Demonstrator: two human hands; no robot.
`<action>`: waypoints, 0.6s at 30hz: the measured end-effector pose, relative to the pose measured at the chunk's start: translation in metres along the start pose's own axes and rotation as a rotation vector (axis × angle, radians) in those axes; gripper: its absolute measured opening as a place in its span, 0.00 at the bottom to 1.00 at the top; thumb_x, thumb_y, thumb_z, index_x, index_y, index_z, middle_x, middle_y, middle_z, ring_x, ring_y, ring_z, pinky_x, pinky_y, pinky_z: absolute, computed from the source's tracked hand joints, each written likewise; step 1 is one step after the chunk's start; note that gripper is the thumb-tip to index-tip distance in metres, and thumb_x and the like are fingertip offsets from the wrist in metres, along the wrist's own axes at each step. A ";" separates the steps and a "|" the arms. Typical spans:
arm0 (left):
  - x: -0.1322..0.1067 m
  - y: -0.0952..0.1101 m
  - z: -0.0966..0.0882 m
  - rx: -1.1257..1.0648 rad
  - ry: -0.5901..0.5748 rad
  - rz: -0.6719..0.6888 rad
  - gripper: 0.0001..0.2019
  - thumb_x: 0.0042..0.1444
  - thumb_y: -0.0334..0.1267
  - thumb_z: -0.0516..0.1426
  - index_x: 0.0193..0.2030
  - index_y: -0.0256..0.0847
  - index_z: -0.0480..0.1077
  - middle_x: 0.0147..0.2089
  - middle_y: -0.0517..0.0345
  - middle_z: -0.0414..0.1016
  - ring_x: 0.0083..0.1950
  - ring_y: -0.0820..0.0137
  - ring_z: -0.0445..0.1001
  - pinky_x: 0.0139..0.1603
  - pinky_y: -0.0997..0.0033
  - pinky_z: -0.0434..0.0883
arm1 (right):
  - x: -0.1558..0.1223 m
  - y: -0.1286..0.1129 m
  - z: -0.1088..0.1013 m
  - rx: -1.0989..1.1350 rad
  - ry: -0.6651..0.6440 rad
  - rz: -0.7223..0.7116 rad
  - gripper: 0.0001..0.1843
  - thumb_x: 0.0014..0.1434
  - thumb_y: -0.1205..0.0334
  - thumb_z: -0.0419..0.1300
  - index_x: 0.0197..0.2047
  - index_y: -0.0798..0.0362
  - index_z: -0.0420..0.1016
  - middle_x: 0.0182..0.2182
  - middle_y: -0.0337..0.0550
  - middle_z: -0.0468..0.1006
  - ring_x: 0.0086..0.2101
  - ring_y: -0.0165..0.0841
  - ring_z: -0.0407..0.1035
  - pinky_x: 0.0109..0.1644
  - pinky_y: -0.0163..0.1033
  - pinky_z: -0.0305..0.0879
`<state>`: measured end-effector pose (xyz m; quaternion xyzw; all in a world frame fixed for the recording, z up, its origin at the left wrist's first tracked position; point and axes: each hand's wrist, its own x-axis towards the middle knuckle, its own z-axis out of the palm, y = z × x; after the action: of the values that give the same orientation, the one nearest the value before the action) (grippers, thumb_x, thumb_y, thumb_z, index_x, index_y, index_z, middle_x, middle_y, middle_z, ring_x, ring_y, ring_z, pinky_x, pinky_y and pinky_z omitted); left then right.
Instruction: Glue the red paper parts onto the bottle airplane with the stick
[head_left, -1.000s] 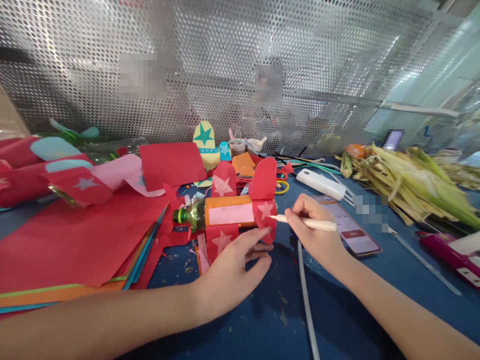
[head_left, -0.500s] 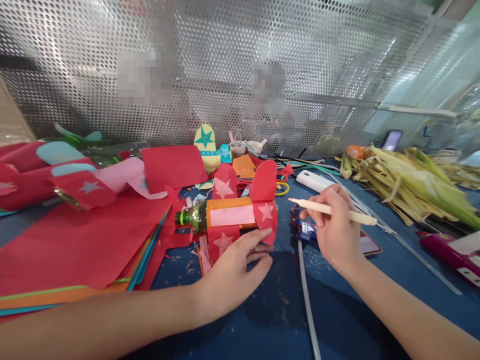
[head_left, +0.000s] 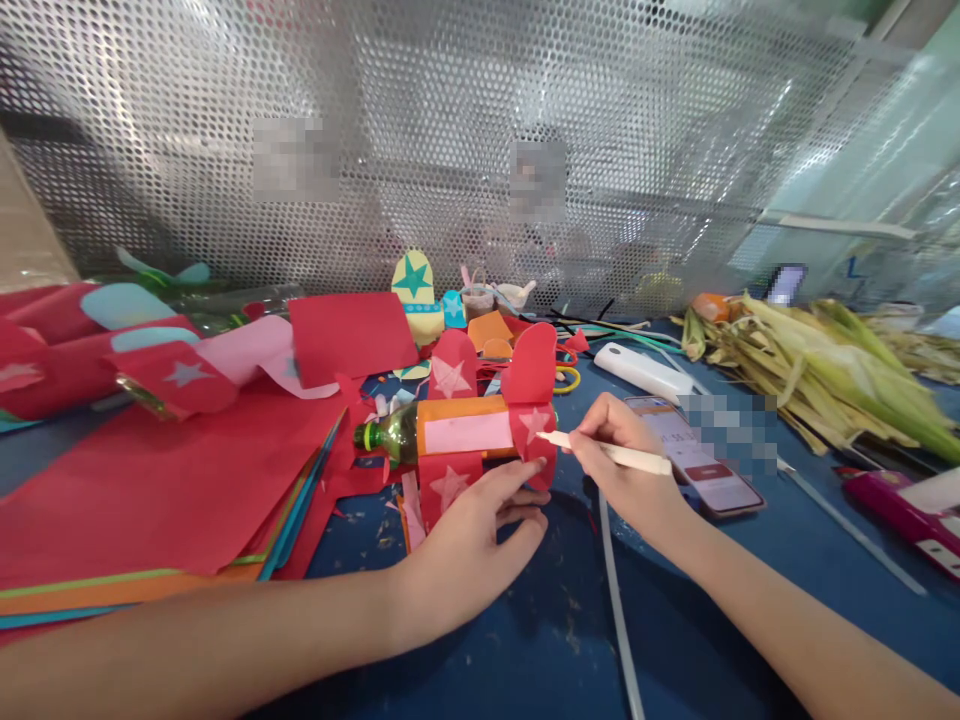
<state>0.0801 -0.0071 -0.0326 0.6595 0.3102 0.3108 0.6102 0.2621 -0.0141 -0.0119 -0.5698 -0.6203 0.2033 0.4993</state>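
A green plastic bottle [head_left: 397, 434] lies on its side, its cap to the left, wrapped in orange paper with a pink strip. Red paper wings with pale stars stand out from it. My left hand [head_left: 472, 545] reaches in from below, fingertips closed at the lower edge of the red paper fin [head_left: 534, 470] at the bottle's base; the thumb is apart. My right hand [head_left: 630, 465] pinches a cream-coloured pen [head_left: 637, 459]. The pen's tip meets or nearly meets the pale star [head_left: 534, 424] on that fin.
Red and coloured paper sheets [head_left: 165, 490] are stacked at left. A phone [head_left: 712, 475] and a long white device [head_left: 645, 372] lie at right, with corn husks [head_left: 825, 360] beyond. A pale strip [head_left: 616, 600] crosses the blue table. Perforated metal [head_left: 420, 120] closes off the back.
My right hand has moved left with the pen, bringing its tip to the star. The phone shows more now, while the blue object near it no longer shows. My left hand has stayed.
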 end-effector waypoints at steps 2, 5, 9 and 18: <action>0.000 0.001 0.000 0.007 -0.001 0.002 0.21 0.54 0.35 0.55 0.56 0.36 0.65 0.56 0.43 0.71 0.54 0.63 0.75 0.56 0.61 0.73 | 0.000 0.000 0.000 -0.013 -0.011 0.006 0.12 0.56 0.59 0.58 0.27 0.49 0.57 0.17 0.29 0.60 0.18 0.25 0.53 0.21 0.33 0.49; 0.000 0.002 0.001 0.013 -0.008 0.007 0.21 0.55 0.35 0.54 0.56 0.35 0.65 0.56 0.42 0.71 0.54 0.63 0.75 0.57 0.60 0.73 | 0.000 0.000 0.000 -0.034 -0.015 0.006 0.11 0.57 0.59 0.57 0.27 0.49 0.57 0.17 0.29 0.61 0.19 0.25 0.53 0.22 0.33 0.49; 0.000 0.002 0.000 0.029 -0.013 0.017 0.21 0.55 0.35 0.54 0.56 0.36 0.65 0.56 0.43 0.71 0.53 0.63 0.75 0.57 0.60 0.73 | -0.001 0.000 0.001 -0.051 -0.021 -0.005 0.11 0.56 0.60 0.57 0.27 0.49 0.57 0.16 0.28 0.59 0.18 0.25 0.53 0.22 0.33 0.49; -0.001 0.001 0.000 0.015 0.006 0.036 0.20 0.55 0.33 0.55 0.55 0.39 0.67 0.54 0.46 0.73 0.52 0.64 0.76 0.55 0.60 0.74 | 0.000 0.000 0.000 -0.056 -0.020 -0.015 0.11 0.58 0.60 0.57 0.27 0.49 0.57 0.17 0.28 0.59 0.19 0.25 0.53 0.22 0.33 0.49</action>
<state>0.0796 -0.0078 -0.0318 0.6686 0.3023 0.3216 0.5985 0.2620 -0.0141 -0.0124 -0.5769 -0.6350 0.1877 0.4783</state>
